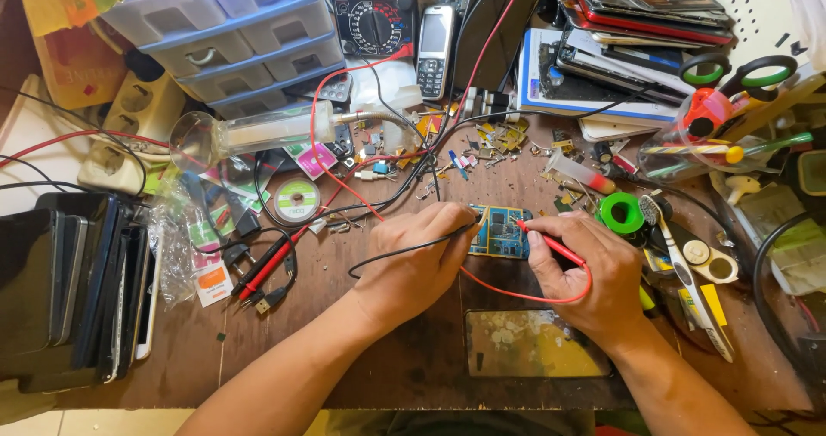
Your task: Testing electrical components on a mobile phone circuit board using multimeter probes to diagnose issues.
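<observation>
Circuit board, small and blue, lies flat on the brown workbench between your two hands, so both probe tips can meet it from opposite sides. Your left hand is curled shut around the black probe, fist resting on the bench; that lets the tip come in low at the board's left edge, though your fingers hide the exact contact. Your right hand pinches the red probe like a pen, its tip touching the board's right edge, heel of the hand planted for steadiness. The red lead loops under your wrists and the black lead trails off left, both running up to the analog multimeter propped at the back, where its dial faces you. A phone screen panel lies just below the board, near your right wrist. A green tape roll and a toothbrush sit beside your right hand, within easy reach. A spare probe pair lies left of your left hand
</observation>
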